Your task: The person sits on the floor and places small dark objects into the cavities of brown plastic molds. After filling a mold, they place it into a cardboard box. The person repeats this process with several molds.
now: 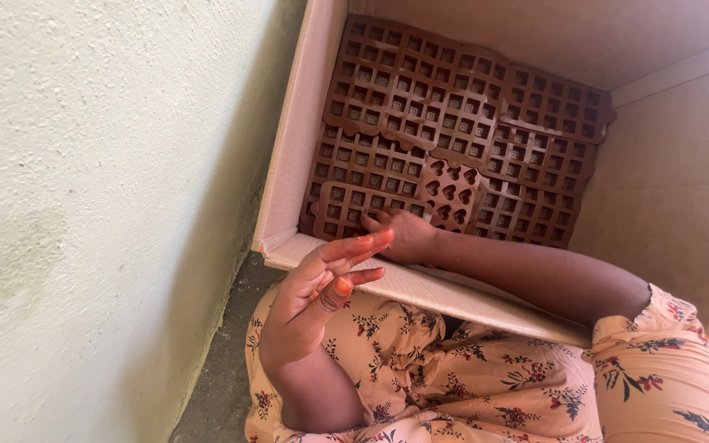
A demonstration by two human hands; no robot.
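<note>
An open cardboard box (289, 172) lies in front of me, holding several brown silicone moulds (420, 98) with small square cavities. Among them is a smaller mould with heart-shaped cavities (450, 193). My right hand (404, 234) reaches over the box's near flap, and its fingers curl onto the near edge of a square-cavity mould (346, 205), just left of the heart mould. My left hand (322, 283) is raised in front of the box's near-left corner, palm up, with its fingers loosely spread. It holds nothing and has orange-painted nails.
A rough pale plastered wall (84, 205) stands close on the left, with a narrow strip of grey floor (223, 361) between it and the box. My lap, in peach floral fabric (469, 377), lies under the box's near flap (453, 295).
</note>
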